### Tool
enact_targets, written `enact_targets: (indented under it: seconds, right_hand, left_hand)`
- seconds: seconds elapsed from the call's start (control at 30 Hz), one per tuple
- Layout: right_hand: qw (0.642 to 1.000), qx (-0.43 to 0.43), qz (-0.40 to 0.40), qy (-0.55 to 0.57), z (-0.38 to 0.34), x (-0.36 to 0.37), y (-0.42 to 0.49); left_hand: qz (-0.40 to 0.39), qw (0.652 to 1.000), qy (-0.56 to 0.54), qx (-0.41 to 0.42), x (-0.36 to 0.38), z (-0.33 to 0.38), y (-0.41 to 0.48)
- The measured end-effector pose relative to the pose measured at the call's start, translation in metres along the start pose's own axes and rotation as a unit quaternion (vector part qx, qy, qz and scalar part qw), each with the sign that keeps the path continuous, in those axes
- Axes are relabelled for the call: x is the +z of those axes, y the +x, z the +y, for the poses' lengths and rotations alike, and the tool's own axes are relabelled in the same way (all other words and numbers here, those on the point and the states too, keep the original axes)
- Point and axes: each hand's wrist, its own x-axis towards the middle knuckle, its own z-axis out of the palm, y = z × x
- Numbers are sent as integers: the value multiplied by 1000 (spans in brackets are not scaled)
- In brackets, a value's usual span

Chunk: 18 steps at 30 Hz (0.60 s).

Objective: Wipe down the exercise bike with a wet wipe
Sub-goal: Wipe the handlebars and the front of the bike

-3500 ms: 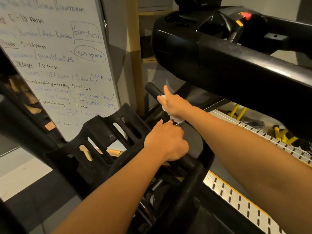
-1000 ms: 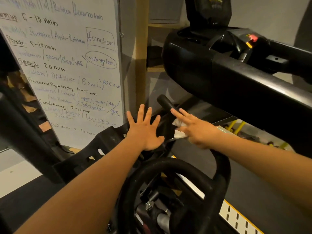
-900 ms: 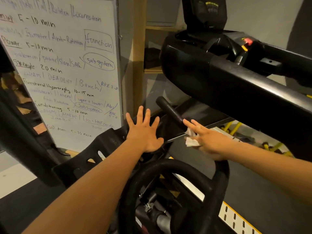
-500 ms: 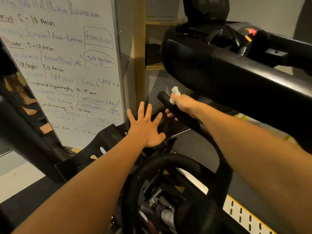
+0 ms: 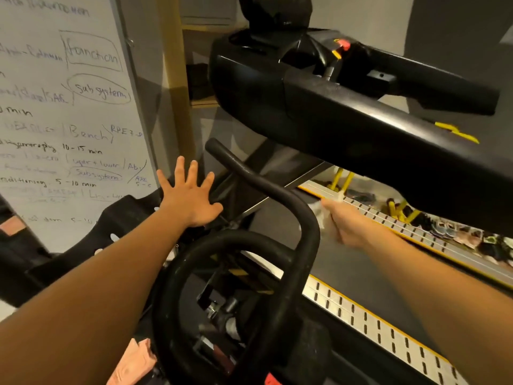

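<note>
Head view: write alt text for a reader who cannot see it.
A right hand grips a white wet wipe against an exercise bike's black handlebar. The left hand lies open, fingers spread, on the frame, near a whiteboard.

We see the black exercise bike (image 5: 312, 237), its handlebar (image 5: 249, 173) rising toward eleven o'clock and looping at six. The white wet wipe (image 5: 319, 215), crumpled, sits at three o'clock beside the bend, gripped in our right hand (image 5: 349, 226).
</note>
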Motion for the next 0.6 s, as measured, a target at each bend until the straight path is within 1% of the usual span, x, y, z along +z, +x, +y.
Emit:
enact_targets:
  seconds: [0.03, 0.07, 0.1, 0.13, 0.17, 0.2, 0.23, 0.27, 0.3, 0.33, 0.37, 0.43, 0.47, 0.5, 0.53, 0.6]
  right_hand:
    - [999, -27, -14, 41, -16, 15, -1]
    - [998, -52, -26, 23, -27, 30, -4]
    - [995, -89, -18, -35, -34, 46, -9]
    - [982, -135, 6, -134, -37, 57, -13]
    - [955, -178, 40, -233, -35, 62, -18]
    - [917, -239, 71, -313, -27, 62, -21]
    - [884, -274, 83, -370, -19, 57, -26]
    - [867, -294, 83, -395, -10, 50, -33]
    - [869, -293, 80, -390, 1, 41, -42]
    - [879, -282, 70, -378, 12, 31, -51]
    - [884, -281, 47, -371, 20, 23, -63]
    - [881, -277, 17, -383, 25, 4, -80]
    - [882, -271, 16, -386, 19, -2, -85]
    - [881, -273, 28, -386, 6, -4, -83]
    - [875, -294, 54, -382, -11, -2, -80]
    - [845, -368, 100, -375, -51, 12, -62]
  left_hand:
    - [1, 1000, -3, 1, 1, 0, 0]
    - [3, 1000, -7, 2, 1, 1, 1]
    - [4, 1000, -8, 0, 1, 0, 1]
    - [4, 1000, -9, -1, 0, 0, 0]
    - [0, 1000, -9, -1, -2, -1, -2]
    - [-6, 1000, -15, 0, -4, 0, -5]
    - [-10, 1000, -24, 3, -7, 2, -8]
    - [-11, 999, -36, 15, -10, 6, -11]
    - [-6, 998, -53, 42, -12, 15, -17]
    - [0, 993, -78, 84, -16, 26, -24]
    - [2, 986, -113, 124, -20, 38, -34]
    - [-27, 966, -180, 182, -26, 59, -55]
    - [-38, 961, -175, 209, -26, 66, -63]
    - [-36, 962, -144, 231, -26, 70, -70]
    - [-33, 963, -117, 241, -25, 71, -72]
    - [-61, 965, -138, 213, -26, 71, -71]
